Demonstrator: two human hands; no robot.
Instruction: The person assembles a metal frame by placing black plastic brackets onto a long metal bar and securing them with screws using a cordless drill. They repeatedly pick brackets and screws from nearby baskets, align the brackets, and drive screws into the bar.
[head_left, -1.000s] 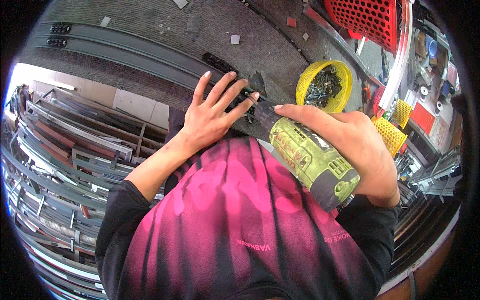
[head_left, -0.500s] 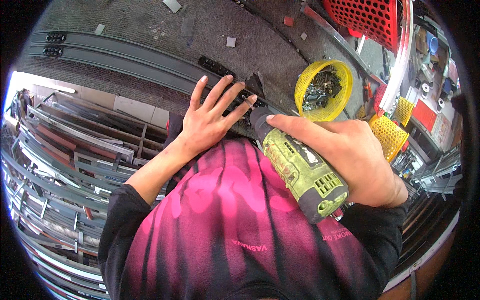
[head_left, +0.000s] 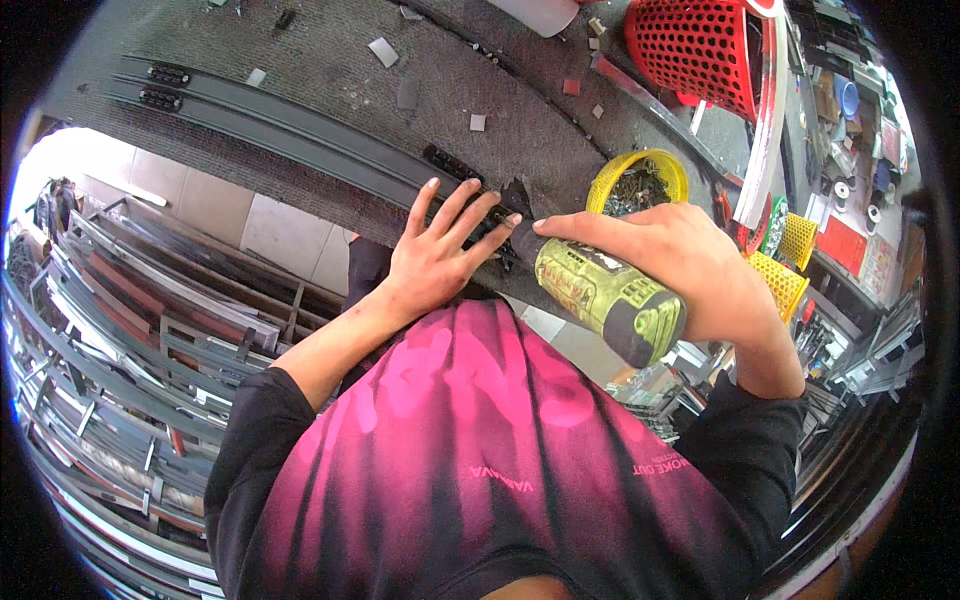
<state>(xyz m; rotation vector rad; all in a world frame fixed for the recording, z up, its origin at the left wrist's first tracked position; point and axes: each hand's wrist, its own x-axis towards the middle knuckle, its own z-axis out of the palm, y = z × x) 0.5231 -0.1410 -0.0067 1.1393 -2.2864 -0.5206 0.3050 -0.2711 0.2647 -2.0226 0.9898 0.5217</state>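
My left hand (head_left: 432, 250) lies with its fingers spread over the near end of the dark grey metal profiles (head_left: 300, 142), which run side by side along the workbench edge. My right hand (head_left: 705, 265) is wrapped around a worn green and black cordless drill (head_left: 598, 288). Its black nose points at the profile end, right beside my left fingertips. The bit's tip and the exact spot it meets are hidden by my fingers and the drill. A black slotted fitting (head_left: 452, 163) sits just beyond my left fingers, and similar black fittings (head_left: 168, 74) are at the profiles' far end.
A yellow basket (head_left: 601, 188) of small metal parts stands behind the drill. Farther off are a red perforated basket (head_left: 692, 55) and a pale metal bar (head_left: 768, 140). Small scraps (head_left: 383, 52) lie on the carpeted workbench (head_left: 330, 75). Racks of long profiles (head_left: 110, 340) fill the left side.
My view has shifted a little. The drill's back end has risen with my right hand, and its nose is closer to the profile. My left hand remains spread on the profile end.
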